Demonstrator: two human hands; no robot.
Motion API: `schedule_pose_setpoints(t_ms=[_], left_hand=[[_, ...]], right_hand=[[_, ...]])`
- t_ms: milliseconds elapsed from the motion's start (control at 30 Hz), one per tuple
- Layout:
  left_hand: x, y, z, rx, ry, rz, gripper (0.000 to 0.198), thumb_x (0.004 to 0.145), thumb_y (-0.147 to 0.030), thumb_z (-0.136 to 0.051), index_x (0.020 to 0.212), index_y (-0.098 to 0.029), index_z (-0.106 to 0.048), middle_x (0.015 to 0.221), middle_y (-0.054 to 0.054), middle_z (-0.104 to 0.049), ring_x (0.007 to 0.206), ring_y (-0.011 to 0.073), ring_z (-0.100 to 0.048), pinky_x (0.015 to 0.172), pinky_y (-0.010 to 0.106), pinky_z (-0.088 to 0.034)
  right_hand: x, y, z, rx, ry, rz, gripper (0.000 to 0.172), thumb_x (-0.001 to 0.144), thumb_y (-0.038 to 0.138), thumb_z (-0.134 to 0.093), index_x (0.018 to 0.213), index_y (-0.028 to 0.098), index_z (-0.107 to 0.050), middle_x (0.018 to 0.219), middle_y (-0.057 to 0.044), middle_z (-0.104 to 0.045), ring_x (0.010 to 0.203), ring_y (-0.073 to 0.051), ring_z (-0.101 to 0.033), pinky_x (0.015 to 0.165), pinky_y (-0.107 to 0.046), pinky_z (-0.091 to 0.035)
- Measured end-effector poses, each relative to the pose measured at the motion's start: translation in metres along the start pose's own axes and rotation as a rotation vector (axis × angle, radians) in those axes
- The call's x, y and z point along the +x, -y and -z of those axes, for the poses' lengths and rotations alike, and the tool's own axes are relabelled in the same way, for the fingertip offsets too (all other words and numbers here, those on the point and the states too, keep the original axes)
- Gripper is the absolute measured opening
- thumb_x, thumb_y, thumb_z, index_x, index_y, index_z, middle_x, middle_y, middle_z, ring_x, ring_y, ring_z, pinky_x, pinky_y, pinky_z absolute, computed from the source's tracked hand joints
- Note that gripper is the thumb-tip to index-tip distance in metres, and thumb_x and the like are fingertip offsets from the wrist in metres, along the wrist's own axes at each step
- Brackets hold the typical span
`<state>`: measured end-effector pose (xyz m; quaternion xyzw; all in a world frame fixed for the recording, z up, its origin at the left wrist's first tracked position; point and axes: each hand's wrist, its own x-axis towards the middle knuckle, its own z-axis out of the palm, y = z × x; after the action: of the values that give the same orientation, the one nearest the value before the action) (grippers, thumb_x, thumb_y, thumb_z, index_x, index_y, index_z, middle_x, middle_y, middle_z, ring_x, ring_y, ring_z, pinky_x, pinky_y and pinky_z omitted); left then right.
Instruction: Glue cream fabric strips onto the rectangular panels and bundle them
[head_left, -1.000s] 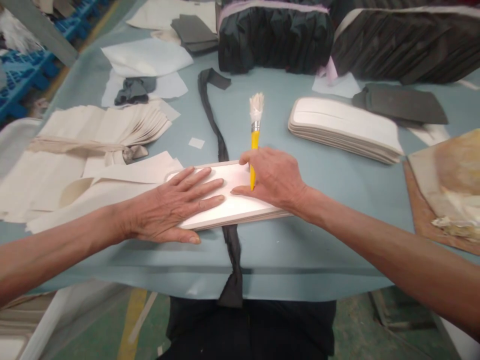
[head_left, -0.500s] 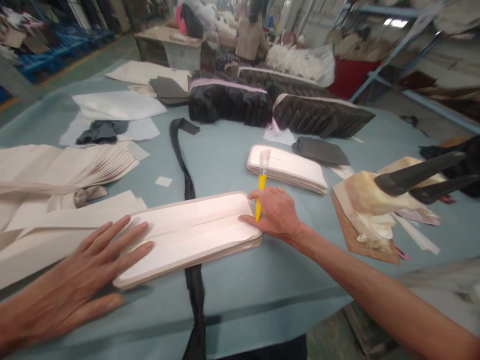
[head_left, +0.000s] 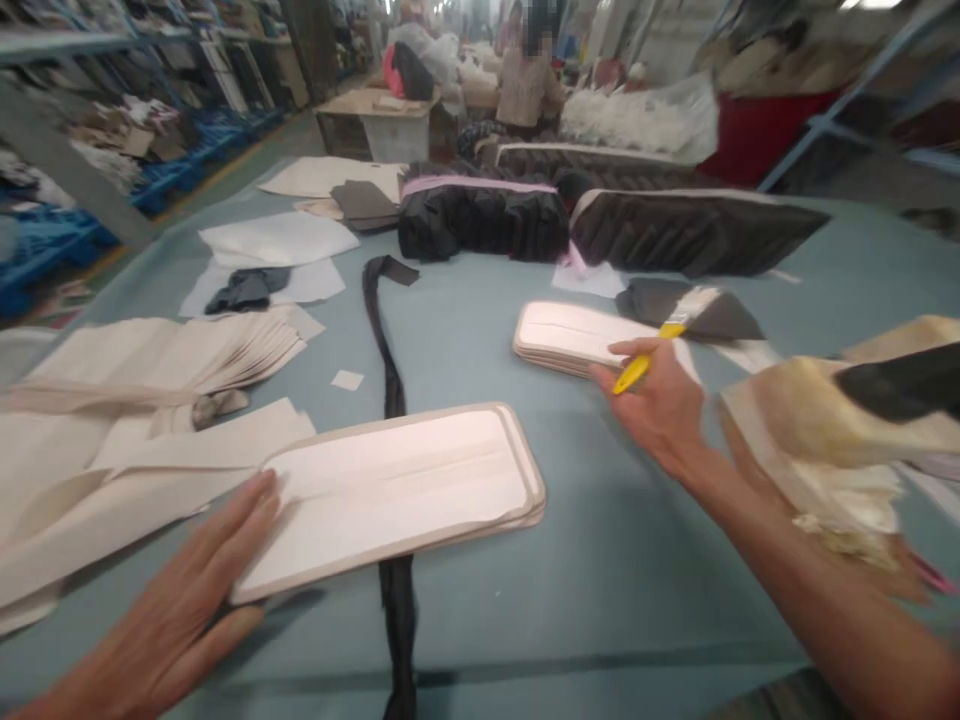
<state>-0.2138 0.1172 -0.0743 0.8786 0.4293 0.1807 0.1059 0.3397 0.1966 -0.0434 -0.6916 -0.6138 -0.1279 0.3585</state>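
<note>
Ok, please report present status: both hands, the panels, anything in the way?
Left hand open, at left end of near panel stack. Right hand holding yellow-handled brush, at far panel stack. Black strip runs beneath near panel stack.

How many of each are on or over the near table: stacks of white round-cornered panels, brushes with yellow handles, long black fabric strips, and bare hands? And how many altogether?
White round-cornered panel stacks: 2
Yellow-handled paintbrush: 1
Long black fabric strip: 1
Bare hands, left hand and right hand: 2
Total: 6
</note>
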Motion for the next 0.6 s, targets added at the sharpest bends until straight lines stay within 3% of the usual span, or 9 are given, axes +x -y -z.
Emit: schedule_pose_setpoints(t_ms=[67,167,267,333,433,600], left_hand=[[0.005,-0.021,0.0,-0.077,0.025,0.148,0.087,0.093,-0.054,-0.06,0.17,-0.043,-0.019,0.18,-0.006,-0.014,0.164,0.0382,-0.025,0.135,0.054,-0.025],[0.017,-0.047,-0.008,-0.469,-0.21,0.432,0.075,0.102,-0.063,-0.045,0.169,-0.035,-0.029,0.181,0.002,-0.016,0.167,0.039,-0.011,0.136,0.059,-0.007],[0.03,-0.059,-0.022,-0.539,-0.283,0.514,0.072,0.107,-0.056,-0.003,0.172,-0.028,-0.015,0.181,0.008,-0.015,0.165,0.0304,-0.021,0.136,0.055,-0.022],[0.037,-0.064,-0.029,-0.568,-0.33,0.548,0.072,0.107,-0.049,0.007,0.171,-0.028,-0.017,0.18,0.007,-0.021,0.164,0.0248,-0.025,0.135,0.05,-0.026],[0.047,-0.072,-0.034,-0.612,-0.393,0.568,0.074,0.106,-0.05,0.01,0.17,-0.027,-0.021,0.179,0.006,-0.022,0.164,0.0228,-0.026,0.136,0.046,-0.027],[0.052,-0.078,-0.037,-0.652,-0.406,0.587,0.076,0.106,-0.051,0.011,0.169,-0.024,-0.024,0.179,0.007,-0.024,0.164,0.0218,-0.025,0.137,0.046,-0.022]], right_hand=[[-0.011,0.02,-0.001,0.126,0.034,-0.067,0.041,0.09,0.057,-0.066,0.112,0.023,-0.06,0.1,-0.01,-0.076,0.082,-0.028,-0.071,0.073,-0.042,-0.053],[-0.037,0.062,0.0,0.502,0.177,-0.22,0.038,0.088,0.056,-0.067,0.108,0.028,-0.052,0.115,-0.01,-0.078,0.097,-0.028,-0.076,0.089,-0.049,-0.059],[-0.064,0.097,0.0,0.628,0.294,-0.359,0.043,0.08,0.058,-0.073,0.105,0.03,-0.051,0.125,-0.013,-0.077,0.112,-0.034,-0.075,0.1,-0.059,-0.057],[-0.077,0.112,-0.002,0.623,0.309,-0.414,0.047,0.076,0.06,-0.074,0.105,0.03,-0.052,0.128,-0.015,-0.076,0.116,-0.037,-0.074,0.103,-0.065,-0.055],[-0.091,0.122,-0.006,0.613,0.327,-0.441,0.05,0.076,0.062,-0.073,0.105,0.03,-0.05,0.133,-0.017,-0.074,0.12,-0.04,-0.072,0.104,-0.071,-0.053],[-0.103,0.132,-0.008,0.558,0.332,-0.396,0.05,0.075,0.061,-0.073,0.104,0.031,-0.046,0.143,-0.018,-0.069,0.129,-0.041,-0.067,0.102,-0.066,-0.056]])
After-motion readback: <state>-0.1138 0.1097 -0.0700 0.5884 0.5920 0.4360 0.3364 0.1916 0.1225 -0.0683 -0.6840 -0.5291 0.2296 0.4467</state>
